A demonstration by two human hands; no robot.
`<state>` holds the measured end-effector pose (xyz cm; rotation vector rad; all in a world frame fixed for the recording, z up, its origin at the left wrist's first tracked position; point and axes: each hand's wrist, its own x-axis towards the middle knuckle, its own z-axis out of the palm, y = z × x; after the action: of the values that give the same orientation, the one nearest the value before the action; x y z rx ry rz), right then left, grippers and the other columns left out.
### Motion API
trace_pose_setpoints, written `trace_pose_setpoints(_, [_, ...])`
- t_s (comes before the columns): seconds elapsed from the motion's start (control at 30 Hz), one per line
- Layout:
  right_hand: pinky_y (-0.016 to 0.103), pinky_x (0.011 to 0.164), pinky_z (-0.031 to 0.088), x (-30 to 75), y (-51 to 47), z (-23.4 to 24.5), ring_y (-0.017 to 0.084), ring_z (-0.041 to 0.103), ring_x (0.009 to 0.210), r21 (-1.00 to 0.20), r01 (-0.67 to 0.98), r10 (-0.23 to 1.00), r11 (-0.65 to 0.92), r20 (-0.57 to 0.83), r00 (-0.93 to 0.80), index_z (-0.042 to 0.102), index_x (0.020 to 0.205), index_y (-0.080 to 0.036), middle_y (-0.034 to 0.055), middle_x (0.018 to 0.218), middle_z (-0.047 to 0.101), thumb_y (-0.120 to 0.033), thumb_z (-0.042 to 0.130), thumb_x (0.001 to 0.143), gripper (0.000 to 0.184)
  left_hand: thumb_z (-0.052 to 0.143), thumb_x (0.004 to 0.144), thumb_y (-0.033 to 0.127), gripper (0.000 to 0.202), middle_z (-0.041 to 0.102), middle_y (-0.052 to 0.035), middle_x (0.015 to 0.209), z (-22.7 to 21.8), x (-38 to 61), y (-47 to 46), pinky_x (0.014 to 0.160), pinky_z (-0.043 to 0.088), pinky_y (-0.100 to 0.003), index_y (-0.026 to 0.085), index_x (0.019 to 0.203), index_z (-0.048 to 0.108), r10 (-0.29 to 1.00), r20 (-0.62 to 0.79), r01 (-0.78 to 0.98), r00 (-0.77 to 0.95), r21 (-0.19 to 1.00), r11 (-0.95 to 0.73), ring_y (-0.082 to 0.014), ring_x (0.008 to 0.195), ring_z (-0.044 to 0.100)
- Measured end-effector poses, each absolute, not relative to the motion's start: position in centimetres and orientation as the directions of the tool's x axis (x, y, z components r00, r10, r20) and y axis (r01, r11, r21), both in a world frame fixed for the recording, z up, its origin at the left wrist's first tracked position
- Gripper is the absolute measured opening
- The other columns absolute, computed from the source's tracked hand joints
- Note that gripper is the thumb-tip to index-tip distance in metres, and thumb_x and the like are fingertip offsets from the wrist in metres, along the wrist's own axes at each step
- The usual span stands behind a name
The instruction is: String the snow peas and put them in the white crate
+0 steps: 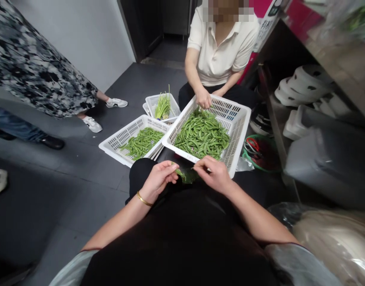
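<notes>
My left hand point(158, 177), with a gold bangle at the wrist, pinches a green pea pod point(180, 173) between thumb and fingers. To its right my right hand point(214, 173) is closed in a pinch, a short way from the pod; what sits at its fingertips is too small to make out. Just beyond both hands, a tilted white plastic basket point(244, 129) holds a large heap of pea pods point(200, 133). A second white basket point(115, 150) at the left contains a smaller pile of pods point(143, 142).
Opposite me a person in a cream shirt point(219, 59) reaches into the heaped basket. Behind stands a small basket with long green stalks point(162, 106). Red-handled scissors point(253, 146) lie in a green basket at right, beside shelving. Two people stand at left.
</notes>
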<state>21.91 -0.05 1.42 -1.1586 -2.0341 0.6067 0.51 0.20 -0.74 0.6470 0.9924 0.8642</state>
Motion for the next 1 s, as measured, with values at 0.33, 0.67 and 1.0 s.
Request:
trace_pose_setpoints(0.33, [0.024, 0.064, 0.044, 20.0, 0.5, 0.8, 0.013, 0.059, 0.069, -0.672, 0.517, 0.77, 0.53, 0.125, -0.625, 0.065, 0.085, -0.018, 0.0041, 0.076, 0.065, -0.026, 0.05, 0.09, 0.018, 0.074, 0.069, 0.026, 0.019, 0.066, -0.0046, 0.057, 0.2, 0.1, -0.7, 0.051, 0.051, -0.023, 0.011, 0.077, 0.064, 0.95, -0.254, -0.136, 0.184, 0.95, 0.28, -0.0126, 0.049, 0.06])
trace_pose_setpoints(0.67, [0.026, 0.064, 0.046, 18.1, 0.0, -0.9, 0.014, 0.057, 0.066, -0.763, 0.456, 0.884, 0.459, 0.338, -0.324, 0.062, 0.074, -0.021, 0.0031, 0.068, 0.063, -0.026, 0.043, 0.092, 0.026, 0.073, 0.07, 0.031, 0.025, 0.068, -0.0072, 0.066, -0.9, 1.6, -1.2, 0.047, 0.049, -0.024, 0.012, 0.074, 0.057, 0.79, -0.368, -0.092, 0.491, 0.879, 0.467, -0.0152, 0.049, 0.063])
trace_pose_setpoints(1.0, [0.021, 0.063, 0.045, 24.3, 5.9, -0.4, 0.012, 0.062, 0.068, -0.705, 0.65, 0.728, 0.284, -0.282, -0.625, 0.061, 0.11, -0.02, 0.0001, 0.081, 0.068, -0.034, 0.062, 0.082, 0.031, 0.069, 0.072, 0.022, 0.037, 0.07, -0.0072, 0.071, -2.7, -1.9, 2.4, 0.051, 0.053, -0.027, 0.015, 0.103, 0.052, 0.842, -0.432, -0.335, 0.322, 0.78, 0.528, -0.0188, 0.057, 0.066])
